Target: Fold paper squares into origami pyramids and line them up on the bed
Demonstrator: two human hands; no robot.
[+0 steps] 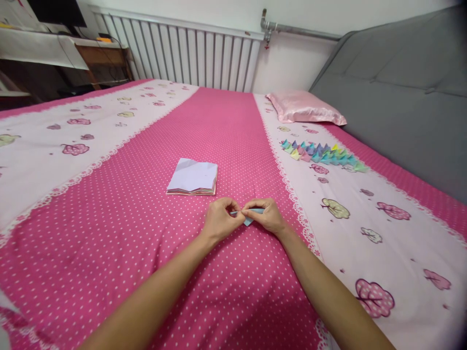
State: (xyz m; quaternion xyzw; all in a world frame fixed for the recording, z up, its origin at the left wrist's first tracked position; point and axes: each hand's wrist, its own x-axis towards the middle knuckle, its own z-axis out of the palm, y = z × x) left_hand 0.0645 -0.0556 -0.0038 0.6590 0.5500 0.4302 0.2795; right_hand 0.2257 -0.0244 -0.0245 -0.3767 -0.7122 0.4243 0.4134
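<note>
Left hand and right hand both pinch small blue paper low over bed, steadying fold. Paper stack just beyond; folded pieces rowed aside right.

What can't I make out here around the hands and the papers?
Head view, the only one:
The blue paper is mostly covered by the left hand and right hand; its folds cannot be told.
In the paper stack, the lower sheets are hidden under the top sheet and too thin to count.
The folded pieces are small and overlapping, so no count.
The shelf is cut off by the top left edge.
</note>
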